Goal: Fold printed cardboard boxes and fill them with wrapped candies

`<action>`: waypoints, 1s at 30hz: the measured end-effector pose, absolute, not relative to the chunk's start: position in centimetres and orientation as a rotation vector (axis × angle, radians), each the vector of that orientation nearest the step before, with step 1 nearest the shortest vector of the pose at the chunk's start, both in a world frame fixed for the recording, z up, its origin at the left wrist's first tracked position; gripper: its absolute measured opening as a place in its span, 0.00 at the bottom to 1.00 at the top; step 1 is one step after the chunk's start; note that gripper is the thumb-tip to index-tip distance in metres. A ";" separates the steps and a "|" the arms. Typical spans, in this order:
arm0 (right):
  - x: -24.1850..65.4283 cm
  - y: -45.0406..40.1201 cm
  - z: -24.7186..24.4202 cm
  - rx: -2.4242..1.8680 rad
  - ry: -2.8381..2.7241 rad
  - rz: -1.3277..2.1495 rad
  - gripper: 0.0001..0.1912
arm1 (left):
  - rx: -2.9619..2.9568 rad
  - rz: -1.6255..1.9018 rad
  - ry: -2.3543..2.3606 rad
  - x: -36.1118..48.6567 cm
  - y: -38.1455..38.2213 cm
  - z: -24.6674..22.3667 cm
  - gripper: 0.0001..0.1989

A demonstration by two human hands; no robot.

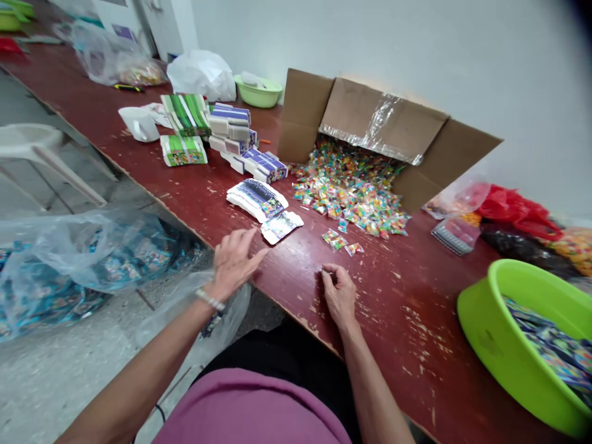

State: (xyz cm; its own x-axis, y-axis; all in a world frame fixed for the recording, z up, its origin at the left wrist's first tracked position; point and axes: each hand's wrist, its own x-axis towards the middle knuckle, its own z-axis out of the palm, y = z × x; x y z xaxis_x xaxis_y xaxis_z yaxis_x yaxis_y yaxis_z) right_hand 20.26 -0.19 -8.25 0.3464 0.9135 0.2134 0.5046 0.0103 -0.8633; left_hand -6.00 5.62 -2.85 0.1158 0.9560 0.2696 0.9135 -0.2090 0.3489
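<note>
L hand (235, 260) open nr flat ctn (281, 227); R hand (341, 296) nr candy pkts (339, 243).

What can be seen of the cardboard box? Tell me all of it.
The brown cardboard box sits open on the dark red table, close to the wall, its mouth toward the camera. Three flaps show, spread left, top and right; shiny clear tape runs down the upper one and along its edge. Small colourful wrapped packets crowd the mouth and spill onto the table. Its back is hidden.
</note>
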 end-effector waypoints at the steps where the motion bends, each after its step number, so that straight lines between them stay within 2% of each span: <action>1: 20.1 -0.3 -8.5 -1.646 -1.331 0.481 0.13 | 2.312 0.618 1.969 -4.5 7.1 -2.8 0.33; 4: 20.1 -0.6 -8.6 -1.639 -1.362 0.444 0.12 | 2.375 0.456 2.016 -1.4 10.9 -2.8 0.39; 11: 20.2 -0.4 -8.4 -1.635 -1.380 0.414 0.11 | 2.327 0.327 1.964 -1.1 13.0 -3.5 0.32; 20: 19.5 -0.8 -7.6 -1.578 -1.158 0.566 0.15 | 2.572 0.563 1.891 -0.2 7.5 -3.3 0.30; 26: 17.6 -1.6 -5.8 -1.508 -1.303 0.349 0.15 | 2.706 0.522 1.624 0.8 3.1 -3.3 0.29; 30: 18.1 -0.4 -6.7 -1.601 -1.203 0.557 0.17 | 2.805 0.455 1.484 1.4 1.8 -4.0 0.28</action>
State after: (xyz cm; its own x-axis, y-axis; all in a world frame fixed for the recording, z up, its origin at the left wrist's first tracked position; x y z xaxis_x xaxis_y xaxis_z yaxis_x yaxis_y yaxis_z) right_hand 18.12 -0.40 -6.68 0.3951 0.8969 0.1989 0.4286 0.0115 -0.9034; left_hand 1.43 1.76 -4.03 0.5318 0.8001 0.2775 0.8183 -0.5699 0.0752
